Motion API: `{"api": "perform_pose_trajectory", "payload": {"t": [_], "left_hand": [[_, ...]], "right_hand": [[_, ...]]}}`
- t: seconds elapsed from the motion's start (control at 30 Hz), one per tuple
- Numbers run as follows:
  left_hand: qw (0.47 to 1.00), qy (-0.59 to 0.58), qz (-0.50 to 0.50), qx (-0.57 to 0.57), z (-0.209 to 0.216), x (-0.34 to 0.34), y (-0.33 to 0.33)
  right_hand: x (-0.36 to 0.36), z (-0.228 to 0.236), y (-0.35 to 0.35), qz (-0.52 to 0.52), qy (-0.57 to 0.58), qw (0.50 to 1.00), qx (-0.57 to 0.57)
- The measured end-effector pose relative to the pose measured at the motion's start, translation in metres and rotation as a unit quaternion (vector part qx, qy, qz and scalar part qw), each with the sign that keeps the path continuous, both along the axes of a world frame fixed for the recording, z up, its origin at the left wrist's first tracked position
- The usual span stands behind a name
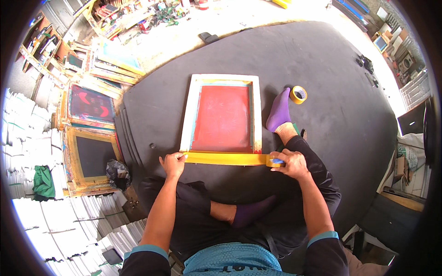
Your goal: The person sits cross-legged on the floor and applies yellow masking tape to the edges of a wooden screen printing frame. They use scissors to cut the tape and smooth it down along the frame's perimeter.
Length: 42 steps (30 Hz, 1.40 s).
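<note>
A screen printing frame point(188, 112) with pale wooden edges and a red mesh point(224, 117) lies flat in front of me. Along its near edge runs a taut strip of yellow tape point(225, 158). Closed at the strip's left end, my left hand point(173, 165) pinches it by the frame's near left corner. My right hand point(292, 164) is wrapped round the yellow tape roll point(273, 161), just past the near right corner. Whether the strip touches the wood all along, I cannot tell.
Another yellow tape roll point(298, 94) lies beside my purple-socked foot point(279, 110) on the dark mat point(336, 83). More screen frames point(92, 106) stand at the left, above white paper stacks point(60, 230). A black plastic bag point(118, 174) sits by the mat's left edge.
</note>
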State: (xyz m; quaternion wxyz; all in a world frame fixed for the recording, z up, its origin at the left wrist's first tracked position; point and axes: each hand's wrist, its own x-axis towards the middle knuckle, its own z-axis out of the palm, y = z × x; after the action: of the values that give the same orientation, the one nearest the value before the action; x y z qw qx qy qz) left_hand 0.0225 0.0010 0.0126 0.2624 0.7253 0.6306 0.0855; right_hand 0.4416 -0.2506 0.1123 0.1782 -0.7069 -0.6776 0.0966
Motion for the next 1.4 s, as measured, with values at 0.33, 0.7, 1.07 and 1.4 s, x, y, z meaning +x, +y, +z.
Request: {"api": "perform_pose_trajectory", "payload": {"t": [0.33,0.7,1.07,1.4], "left_hand": [[0.999,0.001,-0.028,0.015,0.010,0.009,-0.005],[0.979,0.059,-0.105,0.165,-0.003,0.015,-0.011],[0.970,0.105,-0.125,0.182,0.008,0.020,-0.015],[0.976,0.102,-0.099,0.167,0.001,0.018,-0.014]], "right_hand": [[0.000,-0.006,-0.010,-0.052,0.007,0.998,-0.024],[0.007,-0.007,-0.008,-0.060,0.006,0.998,-0.003],[0.003,-0.013,-0.008,-0.049,-0.005,0.999,0.004],[0.001,-0.020,-0.004,-0.048,-0.021,0.999,0.000]]}}
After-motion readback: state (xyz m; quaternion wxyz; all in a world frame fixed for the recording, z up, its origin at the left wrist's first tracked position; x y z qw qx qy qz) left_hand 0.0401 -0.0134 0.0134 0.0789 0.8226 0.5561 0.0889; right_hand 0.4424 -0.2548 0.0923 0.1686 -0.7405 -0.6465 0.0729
